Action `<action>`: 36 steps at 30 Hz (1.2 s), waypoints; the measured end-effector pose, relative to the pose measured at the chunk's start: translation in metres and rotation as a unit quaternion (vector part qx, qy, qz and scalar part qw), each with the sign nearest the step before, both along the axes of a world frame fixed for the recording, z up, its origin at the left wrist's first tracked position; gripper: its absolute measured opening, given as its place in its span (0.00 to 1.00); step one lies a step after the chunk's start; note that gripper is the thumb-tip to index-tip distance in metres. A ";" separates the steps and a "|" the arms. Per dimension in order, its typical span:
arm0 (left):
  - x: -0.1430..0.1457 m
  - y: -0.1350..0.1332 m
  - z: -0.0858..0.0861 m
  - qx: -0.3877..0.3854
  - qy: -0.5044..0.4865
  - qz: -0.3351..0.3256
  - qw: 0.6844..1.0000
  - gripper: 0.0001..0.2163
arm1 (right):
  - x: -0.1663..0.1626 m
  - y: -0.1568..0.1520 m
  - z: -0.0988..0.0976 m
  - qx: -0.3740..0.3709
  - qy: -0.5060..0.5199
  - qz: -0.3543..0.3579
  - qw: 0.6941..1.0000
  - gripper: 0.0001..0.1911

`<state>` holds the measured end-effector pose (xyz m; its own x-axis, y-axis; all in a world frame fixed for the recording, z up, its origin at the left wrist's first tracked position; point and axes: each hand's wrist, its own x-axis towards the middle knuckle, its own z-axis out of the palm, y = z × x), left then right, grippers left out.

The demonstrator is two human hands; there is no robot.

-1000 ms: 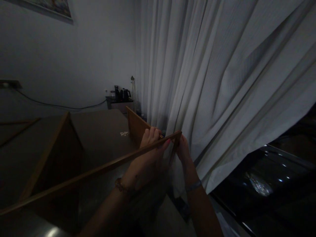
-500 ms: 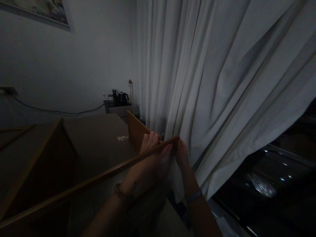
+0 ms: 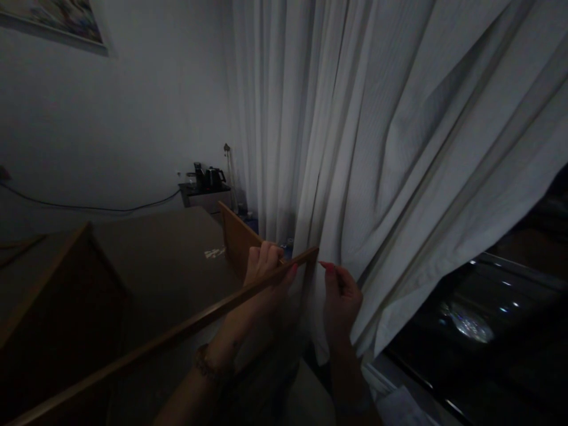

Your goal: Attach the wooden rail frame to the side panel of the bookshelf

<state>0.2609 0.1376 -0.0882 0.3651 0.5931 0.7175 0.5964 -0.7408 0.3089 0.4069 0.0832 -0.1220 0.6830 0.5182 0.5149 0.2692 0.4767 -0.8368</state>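
Note:
A long wooden board [image 3: 190, 322], seen edge-on, runs from the lower left up to an end in the middle of the view. My left hand [image 3: 261, 275] is closed around this board near that end, thumb on the near side and fingers curled over the far side. Behind the fingers stands a short upright wooden panel [image 3: 237, 234]. My right hand [image 3: 345, 302] is just right of the board's end, apart from it, thumb and forefinger pinched together. Whether anything small is in the pinch is too dark to make out.
A grey-brown flat surface [image 3: 164, 242] with white marks lies beyond the board, with another wooden panel [image 3: 66, 296] at left. A white curtain [image 3: 355, 148] hangs close on the right. A kettle [image 3: 215, 177] stands on a small cabinet at the back. Glossy black furniture [image 3: 501, 307] is lower right.
My right hand has come off the board's end, moving a little right and down, its fingers now pinched. My left hand keeps its hold. The view has shifted slightly.

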 end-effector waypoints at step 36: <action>0.001 0.004 0.000 -0.024 0.001 0.017 1.000 0.16 | -0.008 0.008 0.084 -0.104 -0.400 0.080 0.907 0.14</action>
<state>0.2619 0.1419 -0.0886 0.3463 0.6387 0.6871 0.6219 -0.7047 0.3416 0.3987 0.0914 -0.0383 0.0420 0.7205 0.6922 0.7715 0.4168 -0.4806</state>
